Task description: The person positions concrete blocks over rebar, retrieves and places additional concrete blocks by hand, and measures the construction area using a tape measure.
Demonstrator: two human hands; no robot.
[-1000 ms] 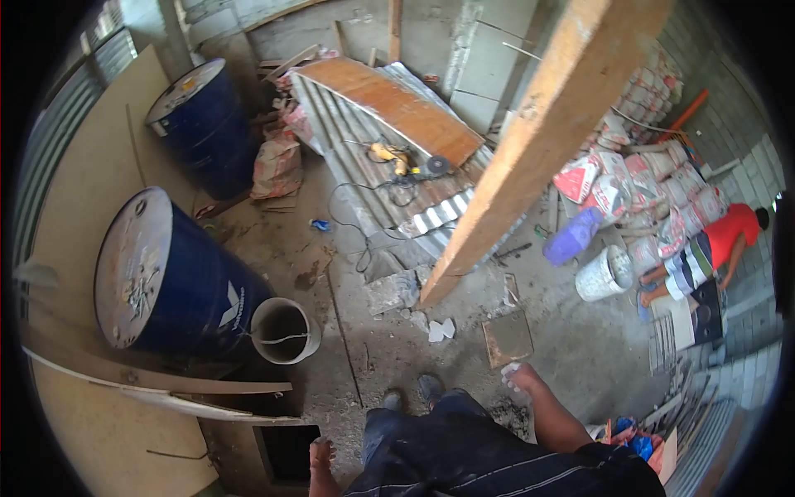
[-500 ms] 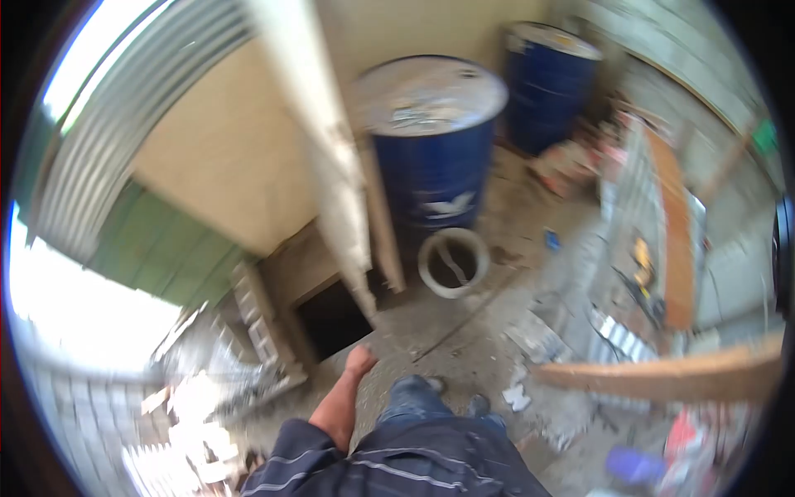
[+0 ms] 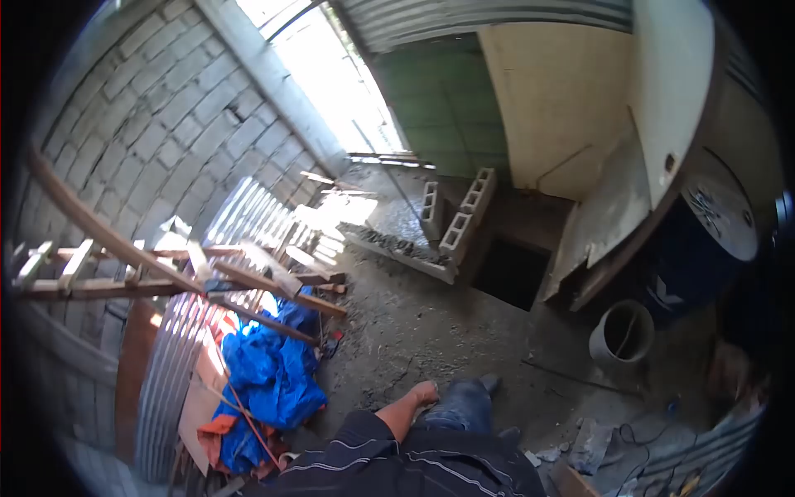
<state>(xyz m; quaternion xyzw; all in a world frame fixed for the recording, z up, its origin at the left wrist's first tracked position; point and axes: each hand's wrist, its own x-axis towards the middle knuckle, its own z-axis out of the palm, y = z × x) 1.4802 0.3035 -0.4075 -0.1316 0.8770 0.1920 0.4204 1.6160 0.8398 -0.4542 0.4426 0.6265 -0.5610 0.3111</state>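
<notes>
The left hand (image 3: 425,393), its grip unclear, hangs over rough grey floor (image 3: 389,327), a block wall (image 3: 157,137) beyond.

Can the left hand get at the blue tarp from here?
Probably not without stepping or bending: the left hand is beside the leg, and the blue tarp lies low, off to the left. The near side looks free, though timber crosses its far part.

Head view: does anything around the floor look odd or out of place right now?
Yes. The dark rectangular opening in the floor shows no cover, which looks odd beside walking space. Also, the blue tarp lies crumpled in a heap rather than folded or spread flat.
</notes>
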